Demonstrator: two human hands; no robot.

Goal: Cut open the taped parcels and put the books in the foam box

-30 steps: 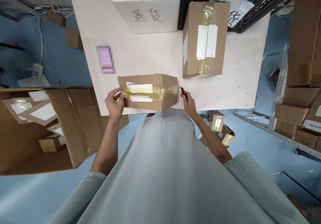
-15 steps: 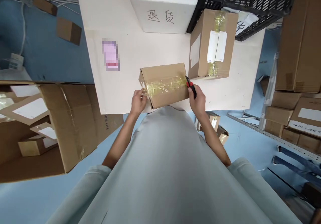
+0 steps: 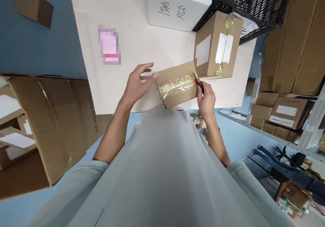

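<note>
The small carton [image 3: 179, 96] lies askew close to the near edge of the surface [image 3: 132, 47], its lower left corner just beside the front of the grey shirt [image 3: 170, 159]. A band of shiny yellowish tape [image 3: 175, 85] runs along its upper face, from the left end to the right.

The left hand [image 3: 135, 86] is at the carton's upper left corner, its grip spread: the thumb reaches that corner, and the fingers extend above the surface. I cannot tell whether the thumb presses on it. The right hand [image 3: 207, 100] has its grip closed around a red and black cutter [image 3: 200, 83], whose tip points at the right end of the tape; whether the blade touches is too small to tell.

Room is tight on the right. The large carton [image 3: 213, 45] stands right by the small one's upper right corner, contact unclear, and only a narrow strip of surface runs from its right side to the right edge. The right hand works between this carton and the near edge. Behind stand a white tub [image 3: 157, 17] and a black crate [image 3: 250, 6], closing off the far side.

The wider room is to the left, where the surface stretches from the left hand to a pink item [image 3: 110, 47], blurred out, near the left edge. Beyond that edge stands a big open carton [image 3: 63, 118].
</note>
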